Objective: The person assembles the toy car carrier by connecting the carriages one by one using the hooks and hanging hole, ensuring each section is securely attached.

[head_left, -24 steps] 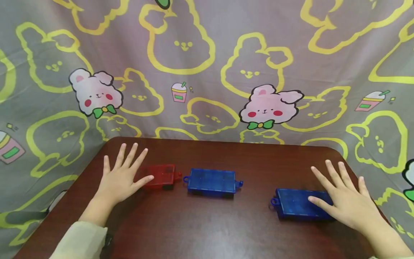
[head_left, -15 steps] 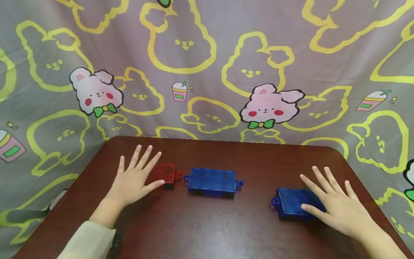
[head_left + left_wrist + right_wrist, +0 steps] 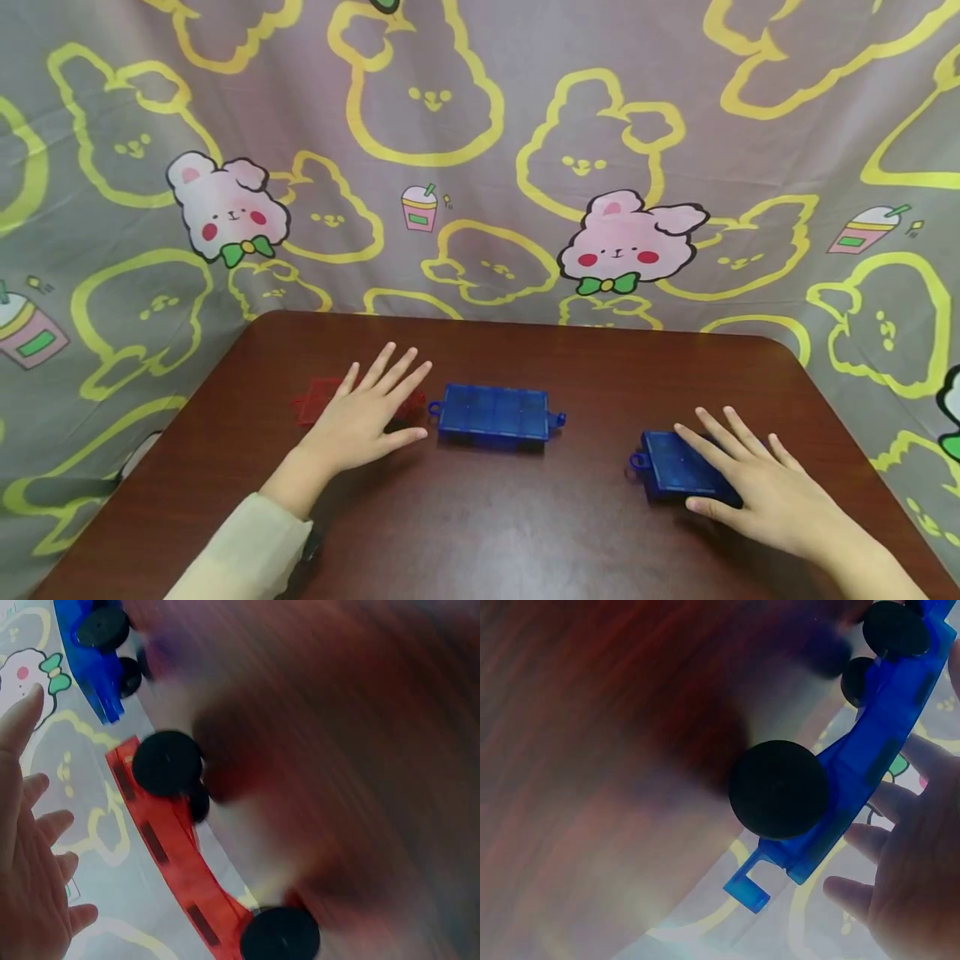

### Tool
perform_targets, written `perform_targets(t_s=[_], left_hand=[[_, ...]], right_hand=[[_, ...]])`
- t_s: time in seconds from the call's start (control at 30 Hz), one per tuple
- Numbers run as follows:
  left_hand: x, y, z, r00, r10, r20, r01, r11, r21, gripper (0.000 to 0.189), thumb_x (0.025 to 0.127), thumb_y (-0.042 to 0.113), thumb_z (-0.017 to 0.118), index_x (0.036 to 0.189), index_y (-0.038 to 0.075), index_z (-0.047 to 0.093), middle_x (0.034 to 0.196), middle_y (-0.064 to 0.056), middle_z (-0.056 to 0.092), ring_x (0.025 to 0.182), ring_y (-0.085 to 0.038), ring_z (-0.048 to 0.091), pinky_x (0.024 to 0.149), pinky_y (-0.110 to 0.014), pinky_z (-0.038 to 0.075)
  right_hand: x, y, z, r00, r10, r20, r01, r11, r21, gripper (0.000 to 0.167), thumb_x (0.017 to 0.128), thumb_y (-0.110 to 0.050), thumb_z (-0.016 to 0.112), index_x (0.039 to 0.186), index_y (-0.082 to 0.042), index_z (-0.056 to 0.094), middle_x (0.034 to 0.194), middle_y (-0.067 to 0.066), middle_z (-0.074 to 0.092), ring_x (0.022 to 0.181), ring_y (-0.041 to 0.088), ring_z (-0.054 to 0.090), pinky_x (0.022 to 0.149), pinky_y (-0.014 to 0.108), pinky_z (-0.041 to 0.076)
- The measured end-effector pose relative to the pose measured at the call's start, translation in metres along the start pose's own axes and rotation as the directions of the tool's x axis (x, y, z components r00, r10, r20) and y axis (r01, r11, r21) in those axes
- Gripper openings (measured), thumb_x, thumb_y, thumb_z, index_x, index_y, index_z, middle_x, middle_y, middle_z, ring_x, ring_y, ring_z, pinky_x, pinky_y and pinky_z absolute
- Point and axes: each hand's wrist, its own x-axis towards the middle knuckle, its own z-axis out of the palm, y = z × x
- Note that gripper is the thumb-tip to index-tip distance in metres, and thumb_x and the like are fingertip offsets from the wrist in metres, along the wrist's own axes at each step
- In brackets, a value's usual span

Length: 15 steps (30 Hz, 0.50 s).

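Observation:
My left hand (image 3: 363, 421), fingers spread, hovers over a red see-through toy wagon (image 3: 317, 398) and hides much of it. The left wrist view shows the red wagon's side with black wheels (image 3: 169, 763) and nothing in that hand. Right of it, a blue toy wagon (image 3: 495, 412) lies with a ring at its left end and a hook at its right. My right hand (image 3: 780, 504), fingers also spread, is over a second blue wagon (image 3: 671, 462), covering its right part. From the right wrist, this wagon (image 3: 862, 776) shows black wheels and an end hook; the fingers are straight behind it.
The dark brown wooden table (image 3: 525, 517) has rounded far corners. A grey curtain (image 3: 480, 192) with yellow outlines and rabbit faces hangs behind it and along both sides. A gap of table separates the two blue wagons.
My left hand has moved right across the red wagon, uncovering its left end. My right hand has shifted left over its blue wagon. The wagons have stayed where they were.

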Motion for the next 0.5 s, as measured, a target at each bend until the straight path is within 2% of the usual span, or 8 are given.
perform_targets(t_s=[0.07,0.13,0.2,0.33,0.5], left_hand=[[0.004,0.005,0.002,1.000,0.024,0.014,-0.024,1.000,-0.018,0.087,0.091,0.062,0.058,0.160,0.035,0.012,0.169,0.005,0.006,0.157,-0.025,-0.006,0.119,-0.069,0.011],[0.007,0.010,0.004,0.998,0.051,0.023,-0.051,0.998,-0.028,0.087,0.091,0.061,0.059,0.160,0.034,0.012,0.169,0.005,0.008,0.157,-0.025,-0.004,0.119,-0.069,0.012],[0.010,0.014,0.005,0.996,0.080,0.031,-0.079,0.996,-0.033,0.087,0.091,0.059,0.061,0.160,0.032,0.015,0.168,0.005,0.011,0.157,-0.025,-0.001,0.118,-0.069,0.014],[0.017,0.019,0.007,0.991,0.130,0.040,-0.128,0.991,-0.050,0.085,0.091,0.057,0.063,0.159,0.028,0.021,0.167,0.002,0.020,0.157,-0.027,0.007,0.117,-0.068,0.021],[0.026,0.025,0.009,0.984,0.172,0.051,-0.167,0.983,-0.080,0.080,0.092,0.051,0.065,0.157,0.020,0.031,0.163,-0.006,0.032,0.153,-0.033,0.020,0.114,-0.065,0.032]], right_hand=[[0.000,0.001,0.001,1.000,0.009,0.020,-0.009,1.000,0.014,0.084,0.086,-0.065,0.063,0.156,-0.034,0.029,0.165,0.008,0.024,0.156,0.023,-0.011,0.113,0.076,-0.002],[0.000,0.002,0.002,1.000,0.008,0.027,-0.009,1.000,0.029,0.084,0.086,-0.061,0.066,0.156,-0.034,0.030,0.163,0.010,0.029,0.156,0.026,-0.007,0.109,0.079,0.011],[0.000,0.003,0.003,1.000,0.004,0.030,-0.006,0.999,0.040,0.083,0.086,-0.057,0.069,0.156,-0.035,0.030,0.162,0.010,0.032,0.156,0.028,-0.004,0.106,0.080,0.018],[0.002,0.006,0.003,1.000,-0.008,0.027,0.007,0.999,0.051,0.083,0.085,-0.051,0.072,0.155,-0.036,0.031,0.159,0.010,0.036,0.154,0.038,0.012,0.101,0.080,0.025],[0.005,0.008,0.002,0.999,-0.040,0.024,0.039,0.999,0.018,0.083,0.082,-0.053,0.074,0.154,-0.033,0.035,0.154,0.011,0.042,0.141,0.047,0.035,0.094,0.079,0.034]])
